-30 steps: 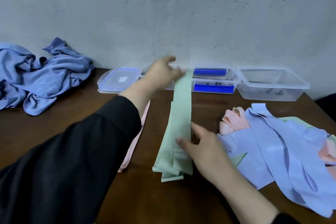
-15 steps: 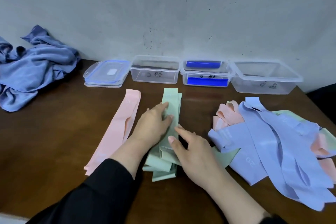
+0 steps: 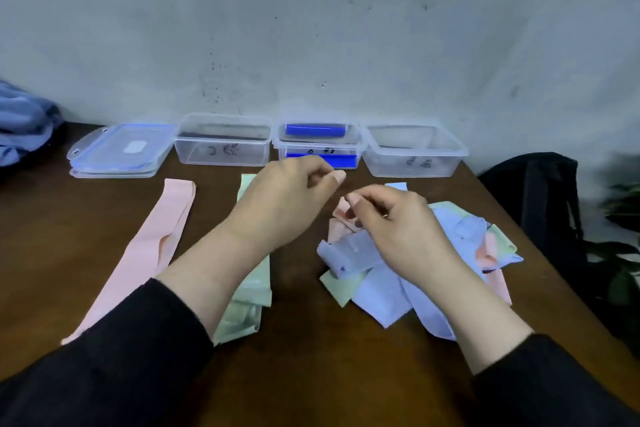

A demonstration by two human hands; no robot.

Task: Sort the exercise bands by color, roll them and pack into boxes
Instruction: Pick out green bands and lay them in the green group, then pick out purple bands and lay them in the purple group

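A pink band lies flat and straight on the left of the brown table. Beside it lies a stack of green bands, partly hidden under my left forearm. My left hand hovers above the green stack's far end, fingers loosely curled, with nothing in it. A mixed pile of lilac, pink and green bands lies on the right. My right hand is over this pile with fingers bent down onto it; whether it grips a band is hidden. Three clear boxes stand in a row at the wall.
The middle box holds blue items. Stacked clear lids with blue rims lie left of the boxes. A crumpled blue cloth sits at the far left. A black backpack and a plant stand past the table's right edge.
Both hands have lifted off the green stack. The right hand has moved right onto the mixed pile and the left has risen toward the boxes. The camera view has shifted to the right.
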